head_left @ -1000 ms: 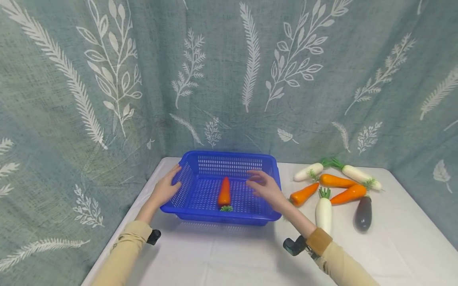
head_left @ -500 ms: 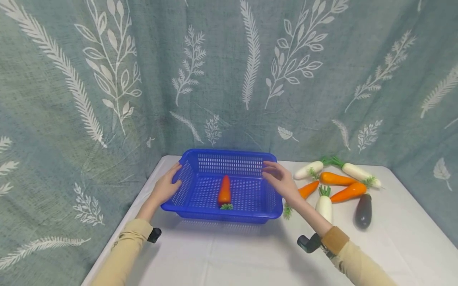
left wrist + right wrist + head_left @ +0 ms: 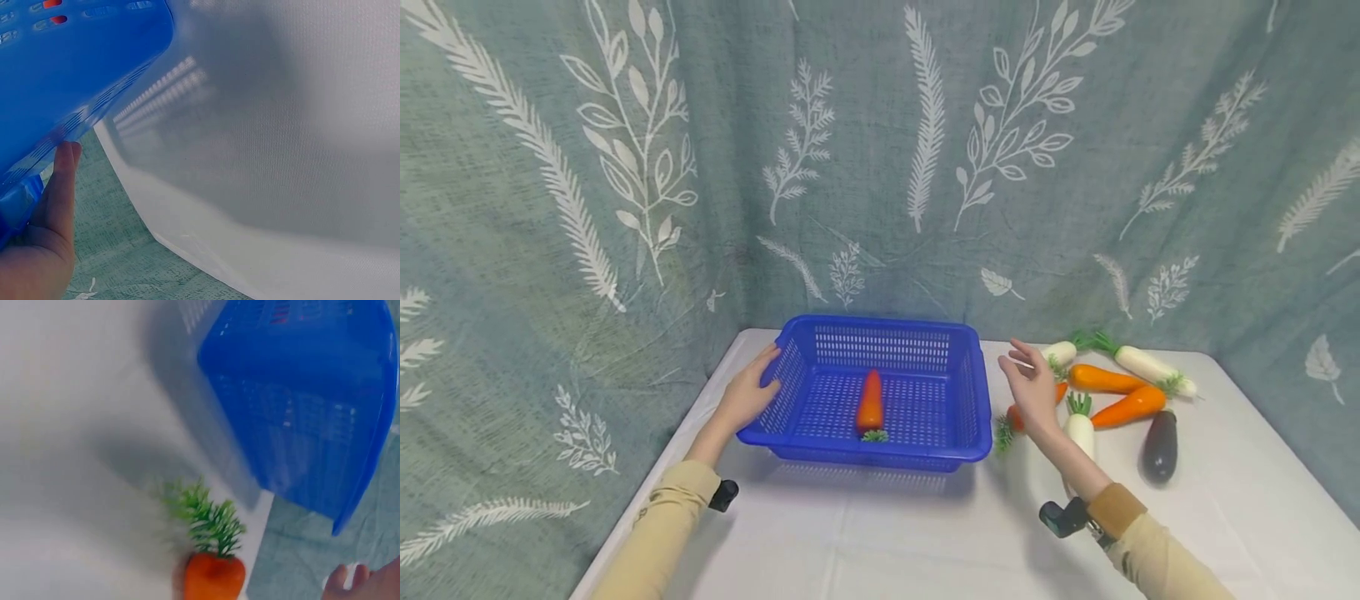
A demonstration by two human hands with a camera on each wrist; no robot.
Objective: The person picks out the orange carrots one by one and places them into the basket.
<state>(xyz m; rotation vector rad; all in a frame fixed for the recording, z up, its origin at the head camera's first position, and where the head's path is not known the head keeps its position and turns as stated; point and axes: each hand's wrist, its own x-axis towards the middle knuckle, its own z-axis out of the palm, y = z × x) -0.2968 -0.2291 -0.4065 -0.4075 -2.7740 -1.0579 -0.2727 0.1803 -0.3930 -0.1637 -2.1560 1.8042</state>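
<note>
1. The left hand (image 3: 747, 396) has hold of the left rim of the blue plastic basket (image 3: 880, 456), its thumb over the edge and its fingers, nearly straight, lying against the outer wall.
2. The basket sits on a white-covered table (image 3: 865, 546), and its slotted walls and floor are visible from above.
3. One orange carrot (image 3: 871, 404) lies inside the basket, near the middle of the floor, its tip pointing away from the person and its leafy green top beside the near wall.
4. The right hand (image 3: 1032, 387) is in the air just beyond the basket's right side; its fingers are loosely bent, thumb and fingertips are apart, and it holds nothing.
5. Nearest to it is a second carrot (image 3: 214, 578), partly hidden by the hand in the head view; the right wrist view shows its feathery leaves near the basket.
6. Farther right, two more carrots (image 3: 1127, 408) lie touching, close to three white radishes (image 3: 1080, 439) with green tops.
7. A dark purple eggplant (image 3: 1161, 450) lies at the right of this group.
8. Behind the table hangs a grey-green curtain (image 3: 865, 167) with white leaf patterns.
</note>
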